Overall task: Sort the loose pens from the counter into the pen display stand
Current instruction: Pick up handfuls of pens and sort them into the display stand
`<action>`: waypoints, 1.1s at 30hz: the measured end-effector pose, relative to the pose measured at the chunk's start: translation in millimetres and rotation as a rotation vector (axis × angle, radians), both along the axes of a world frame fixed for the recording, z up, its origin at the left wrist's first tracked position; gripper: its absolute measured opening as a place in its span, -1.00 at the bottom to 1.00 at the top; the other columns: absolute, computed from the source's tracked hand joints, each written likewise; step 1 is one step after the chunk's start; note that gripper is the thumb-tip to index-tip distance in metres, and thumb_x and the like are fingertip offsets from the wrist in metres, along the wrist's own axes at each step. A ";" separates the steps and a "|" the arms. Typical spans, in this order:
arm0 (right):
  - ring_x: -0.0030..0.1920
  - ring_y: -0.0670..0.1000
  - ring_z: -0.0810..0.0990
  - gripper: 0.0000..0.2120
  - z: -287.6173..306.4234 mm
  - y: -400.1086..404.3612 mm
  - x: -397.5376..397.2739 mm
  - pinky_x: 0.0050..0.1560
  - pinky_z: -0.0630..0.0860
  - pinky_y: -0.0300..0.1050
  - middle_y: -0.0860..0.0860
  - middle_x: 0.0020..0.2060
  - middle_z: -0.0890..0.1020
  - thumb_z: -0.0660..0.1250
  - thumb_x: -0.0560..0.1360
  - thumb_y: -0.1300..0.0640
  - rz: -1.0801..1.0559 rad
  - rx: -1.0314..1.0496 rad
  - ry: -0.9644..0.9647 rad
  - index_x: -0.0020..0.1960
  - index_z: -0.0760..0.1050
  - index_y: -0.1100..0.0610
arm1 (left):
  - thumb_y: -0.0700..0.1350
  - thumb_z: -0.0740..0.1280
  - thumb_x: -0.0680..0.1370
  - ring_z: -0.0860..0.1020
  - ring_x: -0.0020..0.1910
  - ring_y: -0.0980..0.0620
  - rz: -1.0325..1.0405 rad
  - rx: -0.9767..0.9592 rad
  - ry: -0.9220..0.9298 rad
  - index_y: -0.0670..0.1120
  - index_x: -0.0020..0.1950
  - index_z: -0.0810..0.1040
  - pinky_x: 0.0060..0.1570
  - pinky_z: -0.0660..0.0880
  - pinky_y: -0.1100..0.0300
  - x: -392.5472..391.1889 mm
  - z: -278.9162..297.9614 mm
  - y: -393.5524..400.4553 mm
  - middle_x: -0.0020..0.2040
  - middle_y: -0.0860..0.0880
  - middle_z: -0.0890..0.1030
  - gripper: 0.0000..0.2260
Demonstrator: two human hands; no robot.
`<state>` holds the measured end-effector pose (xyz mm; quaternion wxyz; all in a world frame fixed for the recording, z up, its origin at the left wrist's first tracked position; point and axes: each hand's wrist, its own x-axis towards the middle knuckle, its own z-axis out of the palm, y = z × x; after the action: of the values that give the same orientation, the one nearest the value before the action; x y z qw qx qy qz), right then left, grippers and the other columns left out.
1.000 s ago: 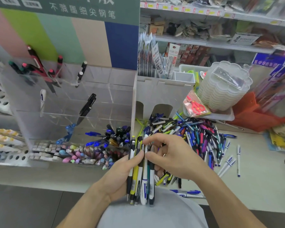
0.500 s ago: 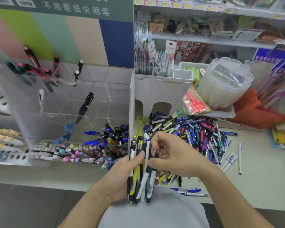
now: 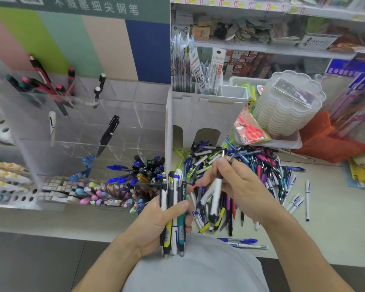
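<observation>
I judge the step in hand to be separation: a few matching white-barrelled pens [image 3: 214, 199] are being split off from a mixed bundle [image 3: 173, 209] before either group goes into the pen display stand [image 3: 105, 131]. To do this well, I would keep the bundle upright and squeezed evenly so no barrel slides out at the bottom, lift the separated pens clear of the bundle's tips before swinging them away, and confirm their colour and type against a compartment already holding the same kind. The clear stand sits to the left on the counter [image 3: 329, 209], its front compartments crowded and its upper tiers holding only a few pens. My left hand [image 3: 156, 226] is closed round the bundle at mid-barrel, thumb across the front, wrist low above my lap and pens pointing up. My right hand [image 3: 236, 182] is raised just right of the bundle, palm turned inward, fingers curled and pinching the white pens near their upper ends so they hang slanting down; motion blur hides exactly how many it holds. The loose pile [image 3: 259, 165] lies directly behind the right hand, between the stand's white side panel and a stack of clear lidded trays [image 3: 287, 106].
</observation>
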<state>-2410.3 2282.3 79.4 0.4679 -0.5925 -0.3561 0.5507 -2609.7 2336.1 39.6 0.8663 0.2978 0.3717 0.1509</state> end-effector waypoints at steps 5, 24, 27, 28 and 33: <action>-0.33 0.12 0.61 -0.77 -9.4 1.6 -16.1 0.00 0.61 -0.03 0.11 -0.38 0.53 0.09 0.72 0.09 -0.016 -0.061 0.091 0.07 0.39 0.24 | -0.21 0.39 0.50 0.64 0.01 -0.29 -0.047 -0.027 -0.012 -0.23 0.35 0.52 0.03 0.60 -0.22 -1.2 -1.0 0.2 0.14 -0.32 0.63 -0.59; -0.47 -0.13 0.46 -0.85 -13.9 -3.1 -18.5 -0.37 0.54 -0.29 -0.04 -0.42 0.42 0.56 0.45 0.04 0.148 -0.241 -0.221 -0.05 0.61 -0.04 | -0.37 0.38 0.41 0.69 -0.02 -0.30 -0.002 -0.177 -0.004 -0.20 0.11 0.70 -0.07 0.65 -0.19 -11.7 5.7 6.8 0.12 -0.34 0.65 -0.70; -0.51 -0.18 0.38 -0.86 -12.1 -4.6 -18.8 -0.43 0.39 -0.37 -0.14 -0.49 0.42 0.54 0.47 0.01 0.140 -0.222 -0.228 -0.03 0.62 -0.03 | -0.34 0.36 0.39 0.63 0.12 -0.36 0.002 -0.150 -0.021 -0.21 0.19 0.67 0.06 0.59 -0.29 -12.9 4.5 8.0 0.22 -0.37 0.60 -0.62; -0.49 -0.19 0.40 -0.81 -12.4 -4.6 -19.2 -0.40 0.41 -0.36 -0.16 -0.50 0.44 0.56 0.44 -0.02 0.145 -0.223 -0.255 -0.04 0.62 0.00 | -0.34 0.37 0.38 0.63 0.11 -0.36 -0.008 -0.145 -0.033 -0.20 0.18 0.67 0.02 0.61 -0.27 -13.2 5.1 7.7 0.21 -0.37 0.60 -0.62; -0.48 -0.17 0.39 -0.63 -15.9 -4.3 -20.9 -0.36 0.41 -0.25 -0.17 -0.52 0.44 0.59 0.38 -0.10 0.165 -0.271 -0.402 -0.24 0.43 0.03 | -0.26 0.69 0.08 0.68 0.00 -0.31 -0.012 -0.161 -0.138 -0.24 0.12 0.69 -0.14 0.65 -0.12 -14.0 7.2 5.8 0.11 -0.34 0.65 -0.39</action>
<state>-2431.2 2278.0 63.5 0.2575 -0.7164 -0.4119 0.5008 -2623.8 2341.9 46.8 0.9118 0.2182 0.3203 0.1355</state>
